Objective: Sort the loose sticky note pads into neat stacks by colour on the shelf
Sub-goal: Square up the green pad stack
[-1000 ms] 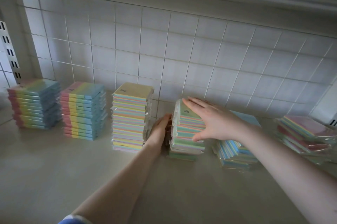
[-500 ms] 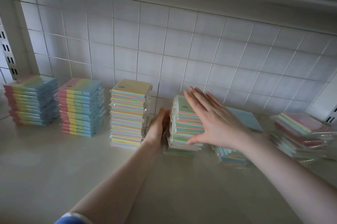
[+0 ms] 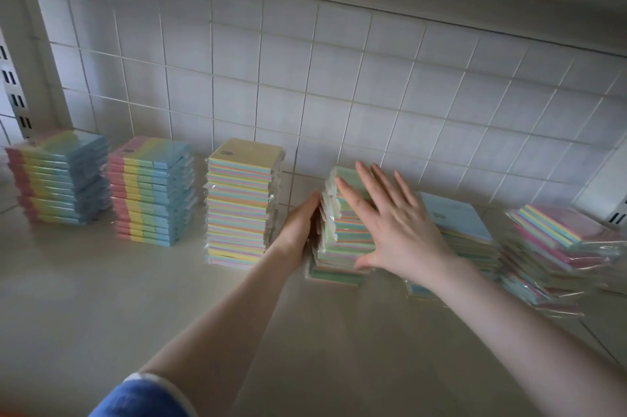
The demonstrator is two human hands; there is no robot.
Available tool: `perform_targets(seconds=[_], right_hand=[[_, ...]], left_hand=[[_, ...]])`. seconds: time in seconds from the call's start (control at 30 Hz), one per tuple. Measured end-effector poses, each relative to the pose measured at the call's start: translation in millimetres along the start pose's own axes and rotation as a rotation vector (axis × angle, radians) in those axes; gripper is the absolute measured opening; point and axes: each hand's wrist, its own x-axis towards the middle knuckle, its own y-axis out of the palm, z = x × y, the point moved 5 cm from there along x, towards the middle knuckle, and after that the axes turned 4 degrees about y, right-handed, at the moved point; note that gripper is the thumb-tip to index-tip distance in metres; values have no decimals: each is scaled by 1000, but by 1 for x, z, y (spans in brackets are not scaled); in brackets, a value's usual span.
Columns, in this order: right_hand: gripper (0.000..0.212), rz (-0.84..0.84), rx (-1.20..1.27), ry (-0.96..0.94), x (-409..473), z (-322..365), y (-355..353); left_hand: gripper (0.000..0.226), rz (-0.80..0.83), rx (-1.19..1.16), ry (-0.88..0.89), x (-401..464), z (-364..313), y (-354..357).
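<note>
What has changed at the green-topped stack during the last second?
Little changed. The right hand slid from the top of the green-topped stack down over its front, fingers spread flat. The left hand stays pressed against its left side. Nothing was gripped or released. The yellow-topped stack kept its place.

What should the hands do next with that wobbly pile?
Probably press both palms in to square it. The left hand lies flat on one side of the green-topped pile, the right hand on its front, and the pads' edges look jagged, unlike the tidy yellow-topped stack beside it.
</note>
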Motion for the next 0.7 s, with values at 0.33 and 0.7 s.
perform_targets(seconds=[0.33,0.7], right_hand=[[140,15,105,-34,7,-2,0],[89,-170,463,264,-14,5,-7]], left_hand=[[52,-122,-56,11,0,3,-3],[47,-238,83,188,-22,4,-1]])
